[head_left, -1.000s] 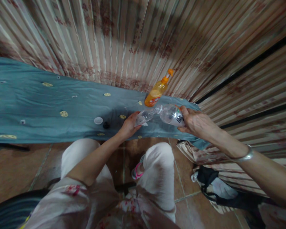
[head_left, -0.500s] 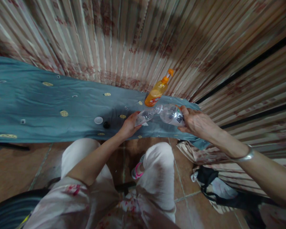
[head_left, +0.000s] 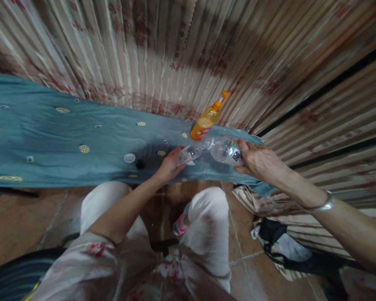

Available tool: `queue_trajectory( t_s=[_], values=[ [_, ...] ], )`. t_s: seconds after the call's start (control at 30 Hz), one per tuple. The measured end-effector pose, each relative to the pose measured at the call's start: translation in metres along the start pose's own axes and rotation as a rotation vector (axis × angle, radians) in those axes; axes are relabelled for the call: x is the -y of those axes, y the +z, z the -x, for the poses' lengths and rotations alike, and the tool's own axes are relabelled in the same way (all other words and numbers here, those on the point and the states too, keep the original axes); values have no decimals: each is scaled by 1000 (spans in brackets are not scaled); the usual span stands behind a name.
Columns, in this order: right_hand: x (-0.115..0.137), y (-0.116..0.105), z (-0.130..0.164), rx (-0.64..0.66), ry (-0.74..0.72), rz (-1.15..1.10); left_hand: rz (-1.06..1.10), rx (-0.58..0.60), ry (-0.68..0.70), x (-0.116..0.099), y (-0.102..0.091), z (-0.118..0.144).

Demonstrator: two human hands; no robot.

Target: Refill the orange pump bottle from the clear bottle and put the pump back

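Note:
My left hand (head_left: 169, 164) is closed around the base end of a small clear plastic bottle (head_left: 191, 154), tilted with its neck to the right. Its neck meets the mouth of a larger clear plastic bottle (head_left: 223, 149) with dark lettering on it. The larger one lies nearly level in my right hand (head_left: 253, 159), whose fingers wrap its base end. Just behind the two necks stands a pump bottle (head_left: 205, 122) of orange liquid. To the left of my left hand, a round clear lid (head_left: 129, 158) and a small black cap (head_left: 140, 164) lie on the cloth.
A blue-green cloth (head_left: 50, 138) with yellow pineapple prints covers the long table. Behind it hangs a pleated patterned curtain (head_left: 156, 54), which continues along the right side. A black and white bag (head_left: 278, 238) lies low at the right, above the tiled floor (head_left: 238, 234).

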State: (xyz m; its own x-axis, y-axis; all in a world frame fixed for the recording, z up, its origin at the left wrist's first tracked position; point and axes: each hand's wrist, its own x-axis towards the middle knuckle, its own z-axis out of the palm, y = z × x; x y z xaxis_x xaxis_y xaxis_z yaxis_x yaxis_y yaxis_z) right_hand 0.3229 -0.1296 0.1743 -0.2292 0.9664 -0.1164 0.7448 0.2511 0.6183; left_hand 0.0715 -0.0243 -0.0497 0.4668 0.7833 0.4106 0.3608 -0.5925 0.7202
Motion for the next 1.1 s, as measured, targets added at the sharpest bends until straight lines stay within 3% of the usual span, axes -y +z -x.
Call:
queue_trajectory(
  t_s=[0.4,0.7,1.1],
  values=[
    [2,-13,0,85,-6,7,-6,-12,9,2,2,0],
    [-2,5,0,-26,-8,30,15,-28,28,2,2,0],
    [-1,-1,0,3,-10,2,9,-19,30,2,1,-1]
  ],
)
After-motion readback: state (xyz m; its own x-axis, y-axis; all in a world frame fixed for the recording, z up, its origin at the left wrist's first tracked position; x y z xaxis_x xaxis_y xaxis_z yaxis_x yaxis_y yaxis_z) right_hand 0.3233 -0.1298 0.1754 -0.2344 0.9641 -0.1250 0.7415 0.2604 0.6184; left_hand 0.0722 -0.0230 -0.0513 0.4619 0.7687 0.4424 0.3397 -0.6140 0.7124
